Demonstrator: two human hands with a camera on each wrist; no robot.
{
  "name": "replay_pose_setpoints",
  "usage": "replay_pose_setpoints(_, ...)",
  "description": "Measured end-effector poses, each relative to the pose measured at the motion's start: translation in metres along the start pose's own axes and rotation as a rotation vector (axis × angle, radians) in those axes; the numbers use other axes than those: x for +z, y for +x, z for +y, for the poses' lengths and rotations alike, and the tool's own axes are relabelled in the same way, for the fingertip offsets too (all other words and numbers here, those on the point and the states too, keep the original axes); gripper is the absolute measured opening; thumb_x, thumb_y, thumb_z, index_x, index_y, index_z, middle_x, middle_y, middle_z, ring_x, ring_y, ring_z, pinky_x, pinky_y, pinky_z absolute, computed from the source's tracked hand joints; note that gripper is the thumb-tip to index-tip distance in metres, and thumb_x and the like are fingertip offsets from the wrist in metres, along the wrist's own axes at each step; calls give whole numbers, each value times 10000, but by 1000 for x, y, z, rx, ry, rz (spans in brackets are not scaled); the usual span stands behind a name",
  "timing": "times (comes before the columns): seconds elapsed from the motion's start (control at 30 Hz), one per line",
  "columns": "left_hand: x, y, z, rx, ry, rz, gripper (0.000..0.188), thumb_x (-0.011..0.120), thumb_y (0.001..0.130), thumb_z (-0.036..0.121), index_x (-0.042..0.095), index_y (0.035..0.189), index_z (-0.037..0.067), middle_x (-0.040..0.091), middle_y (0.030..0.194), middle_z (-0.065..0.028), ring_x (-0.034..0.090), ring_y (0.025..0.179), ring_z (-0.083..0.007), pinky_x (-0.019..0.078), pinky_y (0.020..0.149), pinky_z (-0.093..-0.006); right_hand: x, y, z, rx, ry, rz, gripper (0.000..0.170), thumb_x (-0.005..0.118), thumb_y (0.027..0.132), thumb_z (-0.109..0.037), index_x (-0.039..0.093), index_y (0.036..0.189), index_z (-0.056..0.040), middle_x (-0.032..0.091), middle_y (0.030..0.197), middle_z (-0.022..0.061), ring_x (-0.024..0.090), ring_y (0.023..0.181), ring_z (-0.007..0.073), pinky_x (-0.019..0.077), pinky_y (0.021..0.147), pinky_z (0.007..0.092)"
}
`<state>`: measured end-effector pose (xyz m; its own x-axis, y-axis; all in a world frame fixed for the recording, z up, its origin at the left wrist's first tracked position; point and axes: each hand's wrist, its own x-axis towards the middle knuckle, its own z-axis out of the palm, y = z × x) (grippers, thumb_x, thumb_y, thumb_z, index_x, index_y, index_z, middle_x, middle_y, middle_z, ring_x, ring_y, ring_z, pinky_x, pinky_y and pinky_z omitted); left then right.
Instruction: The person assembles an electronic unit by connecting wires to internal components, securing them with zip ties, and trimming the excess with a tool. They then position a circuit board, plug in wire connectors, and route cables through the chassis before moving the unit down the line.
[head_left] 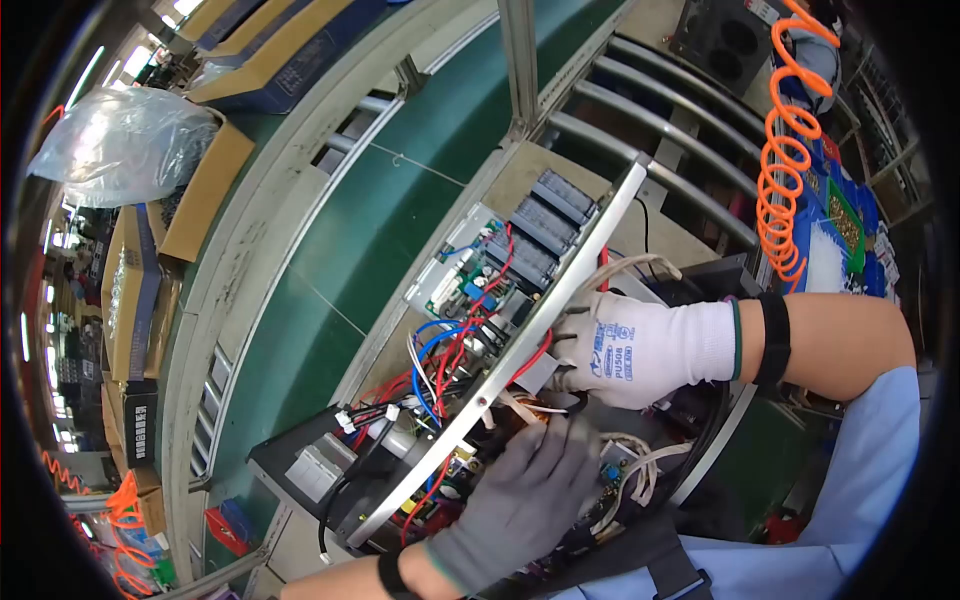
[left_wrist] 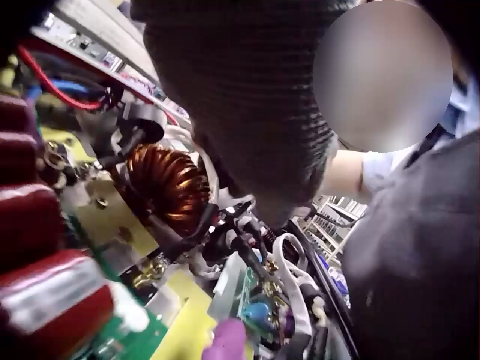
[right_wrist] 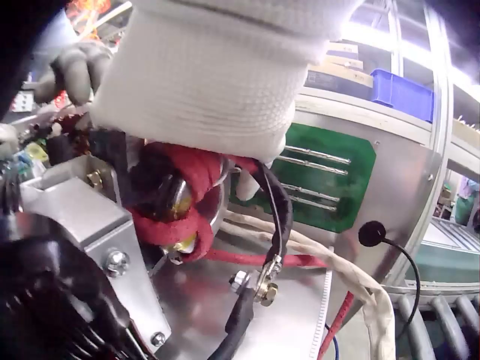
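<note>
An opened electronic unit stands before me, split by a long metal plate (head_left: pixel 600 232). My right hand (head_left: pixel 645 350), in a white glove with grey fingers, reaches in against the plate's near side; its fingertips are largely hidden. Lower down, my grey-gloved left hand (head_left: pixel 530 490) dips its fingers among the parts beside a white cable sleeve (head_left: pixel 518 406); I cannot tell what they grip. Near it in the left wrist view sits a copper-wound ring coil (left_wrist: pixel 169 187). Red-wrapped leads (right_wrist: pixel 187 176) and a bolted black cable (right_wrist: pixel 279 217) lie below the right glove.
Beyond the plate are dark finned blocks (head_left: pixel 545 230) and tangled red and blue wires (head_left: pixel 455 355). A green conveyor belt (head_left: pixel 330 270) runs past on the left, metal rollers (head_left: pixel 665 120) at the back. Cardboard boxes (head_left: pixel 215 185) stand far left; a coiled orange hose (head_left: pixel 780 190) hangs right.
</note>
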<state>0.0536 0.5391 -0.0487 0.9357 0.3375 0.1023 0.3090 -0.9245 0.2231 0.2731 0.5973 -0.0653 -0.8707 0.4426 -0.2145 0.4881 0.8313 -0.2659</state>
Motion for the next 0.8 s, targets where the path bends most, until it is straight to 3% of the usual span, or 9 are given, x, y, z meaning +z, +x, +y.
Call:
replay_pose_setpoints(0.07,4,14,-2,-103,58,0,421,628,782,429,612,881,21,558,805,-72,550,808,-215,404,800,-338,-3,0,-3,11,-53,-17,351,558,811,-245,660,1127,-131,618,1041,66,579,1059,237,401,983,406)
replay_pose_setpoints(0.2,14,25,-2,-204,-24,-61,488,632,781,489,625,808,2,543,690,-72,548,740,-222,398,777,-347,-8,3,-5,26,-81,-63,315,558,792,-239,695,1061,-145,617,1028,57,573,1059,231,400,982,411)
replay_pose_setpoints(0.37,11,24,0,-211,-111,113,450,647,801,433,655,883,-9,571,722,-84,572,730,-228,418,747,-358,-2,5,-8,48,-58,68,281,571,792,-252,699,1023,-158,623,990,36,582,1022,228,394,969,420)
replay_pose_setpoints(0.43,1,29,3,-369,-242,-225,487,656,817,444,623,1048,16,605,800,-62,564,746,-239,389,869,-360,-1,5,-12,97,-23,27,208,594,724,-245,697,853,-119,613,993,61,581,1036,264,430,957,475)
replay_pose_setpoints(0.5,-1,26,3,-311,-236,-240,398,668,832,372,634,1067,52,599,782,-51,575,721,-231,420,811,-356,-2,13,-14,105,-100,-177,232,620,788,-279,706,955,-143,635,1008,22,583,1029,224,379,969,414)
replay_pose_setpoints(0.57,-3,19,7,-237,-4,-271,555,521,877,473,629,1075,-33,631,1049,-204,584,1032,-333,390,969,-454,-1,17,-17,97,-125,-180,269,621,827,-339,708,959,-122,648,1026,31,597,1021,250,358,990,432)
replay_pose_setpoints(0.6,-2,21,4,-144,154,-121,575,521,866,504,629,1015,-40,624,953,-194,587,946,-314,390,935,-433,3,18,-20,108,-159,-161,283,623,828,-356,708,956,-118,649,1018,33,597,1020,248,356,992,446)
replay_pose_setpoints(0.77,-16,16,-9,-243,-61,-238,471,569,855,420,620,1052,-5,619,895,-160,571,943,-326,420,855,-443,6,24,-27,85,-229,-64,335,666,778,-417,711,907,-111,654,976,49,609,981,255,409,934,446)
replay_pose_setpoints(0.8,-22,15,-24,-192,-229,-225,439,598,860,411,641,990,-7,631,849,-140,606,844,-285,450,777,-403,2,24,-22,73,-71,-113,281,635,776,-347,688,881,-91,634,935,48,603,927,254,438,900,434)
